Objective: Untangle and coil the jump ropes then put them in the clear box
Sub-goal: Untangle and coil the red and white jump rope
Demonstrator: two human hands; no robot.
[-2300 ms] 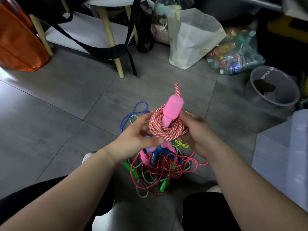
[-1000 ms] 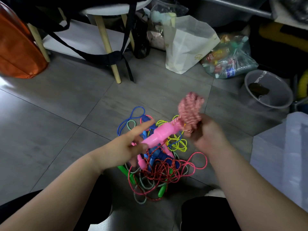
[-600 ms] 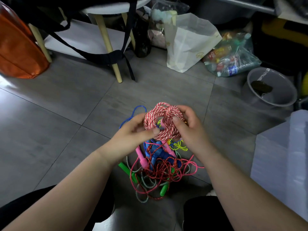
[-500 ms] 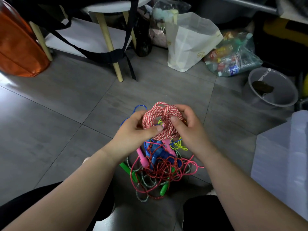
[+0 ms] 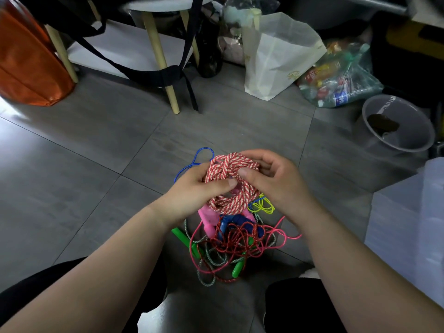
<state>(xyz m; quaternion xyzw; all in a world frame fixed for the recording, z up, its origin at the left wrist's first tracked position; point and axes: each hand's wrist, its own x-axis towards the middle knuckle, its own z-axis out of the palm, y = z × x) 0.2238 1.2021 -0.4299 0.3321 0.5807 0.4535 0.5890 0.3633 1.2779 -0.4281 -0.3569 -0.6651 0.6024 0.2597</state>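
A coiled red-and-white jump rope [image 5: 228,186] is held above the floor between both hands. My left hand [image 5: 194,195] grips its left side, thumb laid across the strands. My right hand [image 5: 276,181] grips the right side with fingers curled over the top. One pink handle [image 5: 207,218] of this rope hangs below the coil. Under the hands lies a tangled pile of jump ropes [image 5: 235,246] in red, pink, blue, yellow and green-white, with green handles [image 5: 185,239]. A translucent box [image 5: 408,227] stands at the right edge.
A grey bucket [image 5: 396,126] sits at the right rear, next to a bag of bottles [image 5: 341,78] and a white plastic bag [image 5: 276,56]. A stool with wooden legs [image 5: 163,68] and black straps stands behind, an orange bag [image 5: 26,66] at far left. My knees flank the pile.
The coil was turned over: earlier the pink handle stuck up through it, then my right hand lifted it alone. Both hands now hold it again, almost still for the last half second.
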